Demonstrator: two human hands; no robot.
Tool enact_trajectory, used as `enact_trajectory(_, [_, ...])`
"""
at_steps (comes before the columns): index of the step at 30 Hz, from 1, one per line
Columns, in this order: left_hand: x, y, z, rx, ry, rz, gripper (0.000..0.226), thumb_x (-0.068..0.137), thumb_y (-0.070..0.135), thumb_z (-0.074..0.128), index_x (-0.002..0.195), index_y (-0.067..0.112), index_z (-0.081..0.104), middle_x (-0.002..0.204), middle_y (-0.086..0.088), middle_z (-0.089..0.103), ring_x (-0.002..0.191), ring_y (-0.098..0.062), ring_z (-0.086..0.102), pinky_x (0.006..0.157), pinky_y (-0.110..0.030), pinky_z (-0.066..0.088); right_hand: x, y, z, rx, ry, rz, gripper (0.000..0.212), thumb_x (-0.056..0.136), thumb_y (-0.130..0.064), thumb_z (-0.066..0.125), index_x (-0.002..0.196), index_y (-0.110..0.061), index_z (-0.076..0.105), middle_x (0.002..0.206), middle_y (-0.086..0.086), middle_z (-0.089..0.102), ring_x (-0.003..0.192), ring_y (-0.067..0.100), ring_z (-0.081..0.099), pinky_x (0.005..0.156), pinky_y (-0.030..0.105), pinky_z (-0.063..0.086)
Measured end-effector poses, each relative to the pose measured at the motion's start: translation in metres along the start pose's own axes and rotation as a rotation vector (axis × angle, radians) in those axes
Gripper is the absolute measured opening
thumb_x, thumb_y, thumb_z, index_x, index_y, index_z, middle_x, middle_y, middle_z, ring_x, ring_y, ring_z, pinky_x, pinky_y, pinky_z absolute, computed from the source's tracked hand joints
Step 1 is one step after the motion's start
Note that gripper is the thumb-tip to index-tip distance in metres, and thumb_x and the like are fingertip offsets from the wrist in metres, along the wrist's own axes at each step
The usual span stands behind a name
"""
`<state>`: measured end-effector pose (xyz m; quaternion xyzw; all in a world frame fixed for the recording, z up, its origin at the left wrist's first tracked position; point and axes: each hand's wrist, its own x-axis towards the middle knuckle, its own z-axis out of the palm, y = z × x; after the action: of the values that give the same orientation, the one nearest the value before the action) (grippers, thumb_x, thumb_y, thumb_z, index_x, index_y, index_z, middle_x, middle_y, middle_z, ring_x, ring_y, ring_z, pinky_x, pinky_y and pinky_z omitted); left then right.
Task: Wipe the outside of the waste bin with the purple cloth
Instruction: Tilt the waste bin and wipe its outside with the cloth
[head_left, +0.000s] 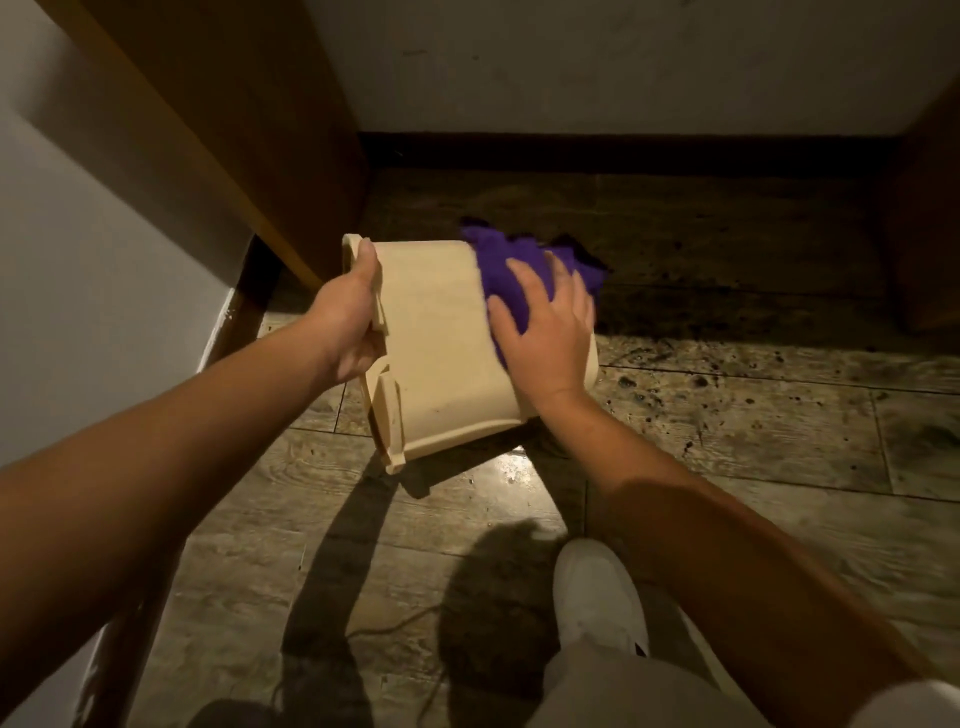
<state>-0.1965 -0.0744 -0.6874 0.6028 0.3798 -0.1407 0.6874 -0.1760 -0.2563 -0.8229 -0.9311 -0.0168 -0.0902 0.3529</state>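
The cream plastic waste bin was tipped on its side above the wood-look floor, near a wooden cabinet. The left hand clenched the bin's rim. The right hand, fingers spread flat, pressed the purple cloth against the bin's outer wall near its base. A white shoe stood nearer the camera.

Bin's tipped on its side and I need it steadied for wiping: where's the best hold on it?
Grip the waste bin by its rim lip, coming from the left, as the left hand does now. The lip juts out there, probably giving fingers an edge to hook, and leaves the broad wall free for the right hand pressing the purple cloth.
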Motion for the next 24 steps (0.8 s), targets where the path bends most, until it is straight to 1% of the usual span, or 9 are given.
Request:
enact_trajectory(3, [-0.002,0.001,0.005,-0.018,0.005,0.009,0.059,0.103,0.058,0.045,0.142,0.014,0.051,0.114,-0.011,0.076,0.092,-0.026,0.079,0.063,-0.038,0.065,0.012,0.029,-0.014,0.092,0.014,0.209,0.052,0.099,-0.054,0.048,0.146,-0.031,0.049,0.16,0.015,0.037,0.145,0.039,0.036,0.11,0.053,0.042])
enact_trajectory(5, [-0.003,0.002,0.01,-0.042,-0.006,0.006,0.059,0.102,0.058,0.046,0.141,0.014,0.05,0.112,-0.011,0.078,0.087,-0.024,0.08,0.06,-0.036,0.065,0.017,0.044,-0.022,0.096,0.021,0.261,0.051,0.101,-0.049,0.052,0.147,-0.028,0.049,0.158,0.015,0.039,0.139,0.038,0.044,0.106,0.048,0.045])
enact_trajectory(10, [-0.005,0.004,0.015,-0.105,-0.166,0.007,0.051,0.102,0.054,0.05,0.134,0.015,0.055,0.111,-0.01,0.081,0.096,-0.024,0.08,0.071,-0.038,0.066,0.027,0.05,-0.044,0.192,0.159,0.338,0.046,0.1,-0.041,0.062,0.142,-0.024,0.057,0.154,0.01,0.043,0.135,0.029,0.05,0.107,0.042,0.048])
enact_trajectory(13, [-0.006,-0.003,0.017,-0.031,-0.271,0.034,0.048,0.104,0.047,0.05,0.144,0.02,0.053,0.131,-0.01,0.072,0.117,-0.028,0.071,0.097,-0.045,0.056,0.024,0.021,-0.054,0.397,0.261,0.299,0.043,0.098,-0.039,0.065,0.138,-0.024,0.059,0.148,0.006,0.048,0.127,0.017,0.053,0.097,0.015,0.043])
enact_trajectory(14, [-0.006,-0.006,0.018,-0.007,-0.276,0.039,0.051,0.104,0.047,0.049,0.15,0.023,0.047,0.135,-0.009,0.068,0.12,-0.029,0.067,0.099,-0.046,0.054,0.02,0.009,-0.056,0.449,0.265,0.274,0.042,0.097,-0.038,0.066,0.137,-0.024,0.059,0.147,0.006,0.049,0.125,0.015,0.053,0.092,0.003,0.038])
enact_trajectory(16, [-0.006,-0.012,0.02,0.002,-0.273,0.047,0.055,0.105,0.049,0.047,0.155,0.029,0.04,0.14,-0.009,0.064,0.122,-0.029,0.066,0.091,-0.045,0.058,0.011,-0.018,-0.054,0.513,0.217,0.212,0.042,0.098,-0.036,0.066,0.137,-0.025,0.059,0.146,0.006,0.05,0.122,0.011,0.051,0.084,-0.007,0.032])
enact_trajectory(19, [-0.005,-0.012,0.025,-0.099,-0.233,0.044,0.053,0.106,0.052,0.041,0.153,0.028,0.044,0.132,-0.01,0.071,0.11,-0.026,0.074,0.071,-0.039,0.065,-0.012,-0.058,-0.043,0.493,0.054,0.054,0.044,0.099,-0.039,0.064,0.142,-0.029,0.056,0.15,0.004,0.049,0.129,0.012,0.049,0.096,0.004,0.035])
enact_trajectory(22, [0.0,-0.01,0.029,-0.233,-0.155,0.032,0.056,0.107,0.051,0.039,0.146,0.014,0.054,0.116,-0.015,0.079,0.101,-0.026,0.079,0.07,-0.038,0.065,-0.036,-0.075,-0.023,0.353,-0.031,-0.116,0.048,0.101,-0.043,0.058,0.146,-0.027,0.054,0.157,0.008,0.045,0.142,0.027,0.042,0.113,0.04,0.039])
enact_trajectory(24, [0.001,-0.012,0.024,-0.2,-0.106,0.036,0.054,0.106,0.053,0.042,0.141,0.015,0.057,0.112,-0.014,0.08,0.096,-0.027,0.08,0.067,-0.039,0.065,-0.044,-0.064,-0.014,0.239,-0.051,-0.139,0.053,0.1,-0.05,0.053,0.148,-0.028,0.051,0.159,0.009,0.043,0.146,0.033,0.038,0.116,0.055,0.035])
